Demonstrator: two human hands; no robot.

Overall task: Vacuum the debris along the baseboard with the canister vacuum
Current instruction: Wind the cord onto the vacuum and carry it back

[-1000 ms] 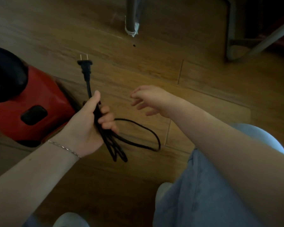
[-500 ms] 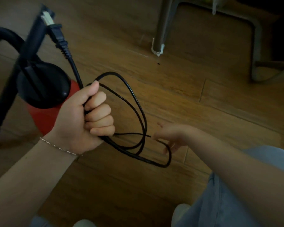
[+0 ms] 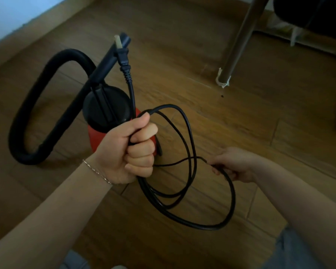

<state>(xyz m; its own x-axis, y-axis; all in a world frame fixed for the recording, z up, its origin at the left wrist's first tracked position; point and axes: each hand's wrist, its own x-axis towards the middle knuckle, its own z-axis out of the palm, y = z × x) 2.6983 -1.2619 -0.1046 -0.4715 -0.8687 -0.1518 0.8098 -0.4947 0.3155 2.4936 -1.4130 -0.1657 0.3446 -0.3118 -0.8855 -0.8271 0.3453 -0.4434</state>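
View from above of a person's two bare arms over a wooden floor (image 3: 241, 117). The left hand (image 3: 133, 150) is closed in a fist around a black power cord (image 3: 231, 200), with its fingers (image 3: 142, 152) curled tight and pressed together and the thumb laid over the top. The plug (image 3: 123, 55) stands up out of the fist, prongs pointing up. Several loose loops of cord hang to the right of the fist. The right hand (image 3: 235, 165), lower and to the right, pinches one strand of a loop between its fingertips.

The canister vacuum (image 3: 105, 109), red with a round black lid, sits on the floor just behind the left hand, which partly hides it. Its thick black hose (image 3: 47, 98) curves out to the left in a wide loop, and a dark wand (image 3: 107, 61) slants up from the lid.

A thin chain bracelet (image 3: 97, 171) circles the left wrist. At upper right a metal leg (image 3: 239, 41) stands on the floor, its foot wrapped in white, with a small dark speck (image 3: 222, 96) near it. A pale wall (image 3: 8, 12) edges the upper left corner.
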